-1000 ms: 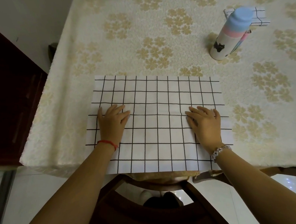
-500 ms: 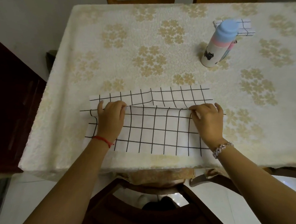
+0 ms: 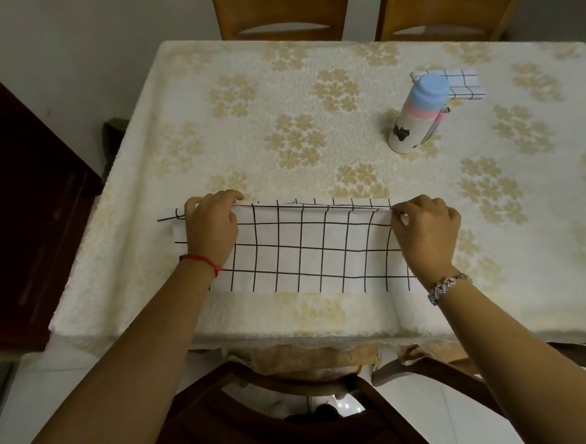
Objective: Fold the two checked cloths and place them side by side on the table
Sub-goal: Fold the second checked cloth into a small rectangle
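Left hand [image 3: 211,226], right hand [image 3: 426,231] pinch checked cloth [image 3: 307,248] far edge, fingers curled.

Beyond the bench [image 3: 182,125], two wooden chairs [image 3: 280,13] against grey wall [image 3: 68,46]; left, dark cabinet [image 3: 19,204]; below, pale tiled floor [image 3: 55,390].

One view only, head-worn and wide-angle. It faces forward and steeply down across the table [image 3: 313,124] from its near edge. The forearms enter at 5 and 7 o'clock. The left hand [image 3: 211,226] and right hand [image 3: 426,234], at the cloth [image 3: 313,248], sit near the lens, mid-frame. Two chairs [image 3: 280,13] bound the far side at 12 o'clock.
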Demonstrator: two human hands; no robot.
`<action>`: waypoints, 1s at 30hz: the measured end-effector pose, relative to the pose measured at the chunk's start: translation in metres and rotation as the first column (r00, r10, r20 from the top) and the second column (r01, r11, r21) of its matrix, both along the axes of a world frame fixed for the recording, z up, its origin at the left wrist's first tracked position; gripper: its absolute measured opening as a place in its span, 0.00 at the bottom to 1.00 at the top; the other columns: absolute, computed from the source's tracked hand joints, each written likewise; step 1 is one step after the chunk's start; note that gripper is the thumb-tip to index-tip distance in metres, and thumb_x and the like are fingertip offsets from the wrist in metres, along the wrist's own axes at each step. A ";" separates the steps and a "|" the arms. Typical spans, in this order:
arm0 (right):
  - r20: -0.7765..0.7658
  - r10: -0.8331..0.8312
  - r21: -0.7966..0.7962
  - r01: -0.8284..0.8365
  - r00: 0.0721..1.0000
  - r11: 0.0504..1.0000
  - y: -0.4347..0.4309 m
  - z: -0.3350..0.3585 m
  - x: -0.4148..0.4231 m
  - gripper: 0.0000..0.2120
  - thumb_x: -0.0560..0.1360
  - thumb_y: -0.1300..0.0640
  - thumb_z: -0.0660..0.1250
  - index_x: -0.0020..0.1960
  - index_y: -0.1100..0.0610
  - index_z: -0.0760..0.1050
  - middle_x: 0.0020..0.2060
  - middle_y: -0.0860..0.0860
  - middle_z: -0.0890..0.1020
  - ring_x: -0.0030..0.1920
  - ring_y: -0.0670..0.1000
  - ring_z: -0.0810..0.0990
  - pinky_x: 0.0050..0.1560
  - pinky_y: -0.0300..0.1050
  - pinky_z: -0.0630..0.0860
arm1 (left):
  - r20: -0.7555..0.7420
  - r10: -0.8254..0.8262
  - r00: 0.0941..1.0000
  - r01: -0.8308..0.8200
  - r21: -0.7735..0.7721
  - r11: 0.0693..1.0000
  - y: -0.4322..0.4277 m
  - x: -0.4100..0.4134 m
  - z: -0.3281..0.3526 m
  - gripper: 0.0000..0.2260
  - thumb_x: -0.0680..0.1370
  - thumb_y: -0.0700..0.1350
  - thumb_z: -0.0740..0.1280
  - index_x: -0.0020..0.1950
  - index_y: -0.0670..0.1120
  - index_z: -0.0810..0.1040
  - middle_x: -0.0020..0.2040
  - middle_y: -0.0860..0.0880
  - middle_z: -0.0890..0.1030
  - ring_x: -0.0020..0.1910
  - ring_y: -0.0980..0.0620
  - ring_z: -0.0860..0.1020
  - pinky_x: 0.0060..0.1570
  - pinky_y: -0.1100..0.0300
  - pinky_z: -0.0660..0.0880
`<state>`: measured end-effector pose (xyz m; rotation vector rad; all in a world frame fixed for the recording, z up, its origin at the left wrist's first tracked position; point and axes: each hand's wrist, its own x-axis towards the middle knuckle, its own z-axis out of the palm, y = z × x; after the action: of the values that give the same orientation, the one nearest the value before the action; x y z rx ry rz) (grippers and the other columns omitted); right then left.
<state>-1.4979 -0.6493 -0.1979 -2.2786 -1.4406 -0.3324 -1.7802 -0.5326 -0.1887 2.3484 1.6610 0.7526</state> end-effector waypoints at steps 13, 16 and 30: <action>-0.215 0.000 0.012 0.003 0.977 1.000 -0.007 0.022 -0.004 0.10 0.79 0.58 0.59 0.52 0.62 0.76 0.34 0.62 0.82 0.29 0.62 0.77 0.28 0.48 0.70 | -0.120 0.252 0.960 -0.271 -0.182 0.945 0.012 -0.016 0.023 0.09 0.76 0.40 0.61 0.51 0.42 0.79 0.53 0.39 0.75 0.57 0.40 0.70 0.47 0.48 0.69; -0.267 0.008 0.054 0.007 0.964 0.998 -0.006 0.026 -0.003 0.09 0.80 0.58 0.58 0.53 0.62 0.75 0.36 0.61 0.82 0.28 0.59 0.73 0.26 0.44 0.65 | 0.088 0.310 0.947 -0.287 -0.210 0.935 0.014 -0.013 0.029 0.08 0.76 0.41 0.61 0.51 0.43 0.79 0.49 0.40 0.75 0.52 0.40 0.74 0.41 0.53 0.70; -0.421 0.095 0.134 -0.042 0.902 0.990 -0.014 0.022 -0.007 0.16 0.78 0.59 0.60 0.65 0.59 0.67 0.45 0.57 0.80 0.26 0.45 0.67 0.28 0.38 0.61 | 0.452 0.235 0.860 -0.270 0.012 0.963 0.004 -0.014 0.030 0.09 0.74 0.38 0.64 0.51 0.45 0.81 0.56 0.44 0.77 0.59 0.45 0.72 0.61 0.54 0.69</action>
<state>-1.5047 -0.6636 -0.1757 -2.0323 -1.2297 0.0986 -1.7944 -0.5284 -0.1587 1.8163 1.7587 1.3116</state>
